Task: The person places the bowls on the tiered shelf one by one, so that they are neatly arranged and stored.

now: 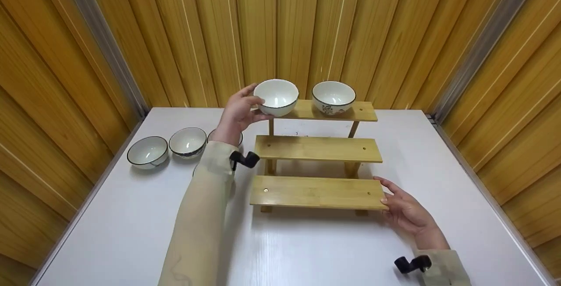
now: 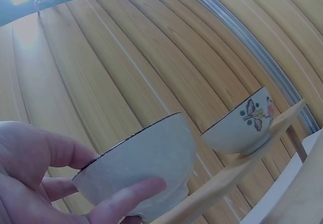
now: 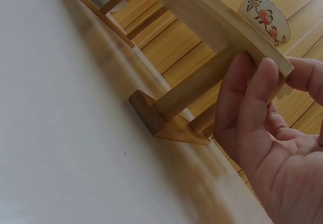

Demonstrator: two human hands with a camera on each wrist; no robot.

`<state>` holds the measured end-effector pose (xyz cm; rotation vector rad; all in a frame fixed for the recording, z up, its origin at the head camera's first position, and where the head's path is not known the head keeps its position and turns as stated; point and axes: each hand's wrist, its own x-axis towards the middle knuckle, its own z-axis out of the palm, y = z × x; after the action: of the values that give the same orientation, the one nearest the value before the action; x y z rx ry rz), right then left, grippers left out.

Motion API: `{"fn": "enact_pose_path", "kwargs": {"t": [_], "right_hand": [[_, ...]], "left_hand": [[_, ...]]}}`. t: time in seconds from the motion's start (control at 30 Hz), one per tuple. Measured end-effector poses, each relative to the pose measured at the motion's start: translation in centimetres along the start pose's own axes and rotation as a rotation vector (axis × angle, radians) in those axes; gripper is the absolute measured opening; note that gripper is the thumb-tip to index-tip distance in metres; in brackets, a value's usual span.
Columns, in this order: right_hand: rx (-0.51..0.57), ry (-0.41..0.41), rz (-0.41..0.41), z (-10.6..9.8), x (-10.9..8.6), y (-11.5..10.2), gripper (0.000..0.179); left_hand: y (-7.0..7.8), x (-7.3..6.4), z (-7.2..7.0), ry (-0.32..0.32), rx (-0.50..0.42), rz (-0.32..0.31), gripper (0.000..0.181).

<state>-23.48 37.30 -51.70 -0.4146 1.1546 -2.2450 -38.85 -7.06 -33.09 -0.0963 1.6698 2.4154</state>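
Observation:
My left hand (image 1: 240,110) grips a white bowl (image 1: 277,95) with a dark rim at the left end of the top shelf. In the left wrist view the thumb lies along the outside of this bowl (image 2: 146,158), whose base is right at the shelf board. My right hand (image 1: 407,211) pinches the right end of the lowest board of a three-tier bamboo rack (image 1: 317,192); in the right wrist view its fingertips (image 3: 265,75) curl round the board's end. A second bowl (image 1: 334,95), with a painted flower pattern, sits on the top shelf to the right.
On the white table (image 1: 109,233), left of the rack, stand a bowl (image 1: 148,152) and another bowl (image 1: 188,141), with more bowls partly hidden behind my left arm. Wood-look panels (image 1: 293,36) wall in the table at the back and both sides.

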Motion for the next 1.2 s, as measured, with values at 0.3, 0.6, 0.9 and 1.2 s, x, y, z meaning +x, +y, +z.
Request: {"fn": "enact_pose_path", "kwargs": {"t": [0.3,0.6,0.9,1.2], "right_hand": [[0.035,0.003,-0.011,0.0,0.1,0.1,0.065],[0.046,-0.018,-0.020,-0.2,0.0,0.2,0.066],[0.012,-0.004,-0.015,-0.2,0.0,0.1,0.064],[0.029,0.000,-0.016,-0.2,0.0,0.2,0.064]], "left_hand": [[-1.3,2.0,3.2,-0.013,-0.002,-0.002,0.073],[-1.7,2.6,3.5,0.003,0.024,0.004,0.071],[-1.6,3.1,3.6,-0.025,0.030,-0.028,0.071],[-1.6,3.3,3.1,-0.067,0.027,-0.046,0.070]]}}
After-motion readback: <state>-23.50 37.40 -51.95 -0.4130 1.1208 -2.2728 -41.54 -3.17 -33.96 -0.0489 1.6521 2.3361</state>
